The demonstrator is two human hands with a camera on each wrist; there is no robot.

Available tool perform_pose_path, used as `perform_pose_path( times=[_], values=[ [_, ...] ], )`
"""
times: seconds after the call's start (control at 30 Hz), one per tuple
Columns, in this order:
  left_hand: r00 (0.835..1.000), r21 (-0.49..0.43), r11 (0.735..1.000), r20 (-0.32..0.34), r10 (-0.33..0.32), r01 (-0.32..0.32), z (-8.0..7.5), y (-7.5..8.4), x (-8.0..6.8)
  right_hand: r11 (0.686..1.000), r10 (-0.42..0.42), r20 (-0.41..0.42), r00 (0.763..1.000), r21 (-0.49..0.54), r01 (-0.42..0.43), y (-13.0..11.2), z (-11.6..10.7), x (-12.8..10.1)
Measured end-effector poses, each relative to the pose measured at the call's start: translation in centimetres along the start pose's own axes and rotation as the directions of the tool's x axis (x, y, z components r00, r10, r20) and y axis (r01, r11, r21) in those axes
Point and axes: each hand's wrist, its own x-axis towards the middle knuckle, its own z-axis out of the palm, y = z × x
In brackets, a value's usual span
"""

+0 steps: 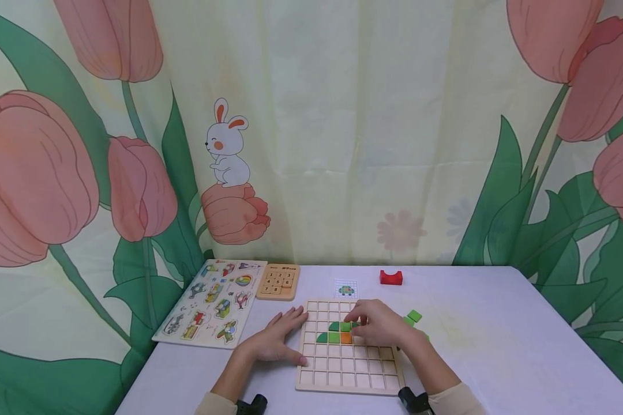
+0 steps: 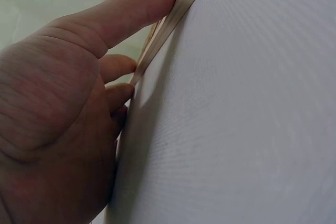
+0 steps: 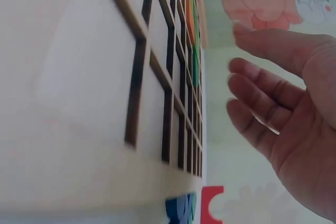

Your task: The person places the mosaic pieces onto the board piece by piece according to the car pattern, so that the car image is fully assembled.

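Observation:
A square wooden grid board [image 1: 342,380] lies on the white table in the head view. Several tiles fill cells in its upper middle: light green squares [image 1: 334,338], an orange square [image 1: 346,338] and dark green curved pieces [image 1: 322,338]. My left hand [image 1: 277,340] lies along the board's left side, fingers extended, thumb and fingertips touching its wooden edge [image 2: 173,19]. Over the tiles is my right hand [image 1: 378,323], partly covering them. In the right wrist view, the right hand's thumb and fingers [image 3: 257,85] are bent slightly and apart, with nothing visible between them.
Loose green tiles [image 1: 414,316] lie right of the board, partly behind the right forearm. Behind it are a small picture card [image 1: 346,289] and a red notched block [image 1: 391,278]. A picture puzzle board [image 1: 207,308] and a wooden number puzzle [image 1: 278,282] lie left.

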Motion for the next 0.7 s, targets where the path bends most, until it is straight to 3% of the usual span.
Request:
perform_pose_path(
  times=[0.33, 0.57, 0.7],
  values=[
    [1.0, 0.007, 1.0, 0.001, 0.001, -0.001, -0.2, -0.2, -0.1, 0.997, 0.075, -0.191, 0.979, 0.025, -0.071, 1.9, -2.1, -1.7],
    [1.0, 0.003, 1.0, -0.003, 0.01, -0.01, 0.1, -0.4, -0.2, 0.989, 0.147, -0.259, 0.955, 0.063, -0.135, 2.9, -3.7, -2.9],
    [1.0, -0.006, 1.0, -0.004, 0.012, -0.012, 0.2, -0.3, -0.1, 0.985, 0.172, -0.255, 0.951, 0.068, -0.16, 3.6, -4.5, -3.6]
  ],
)
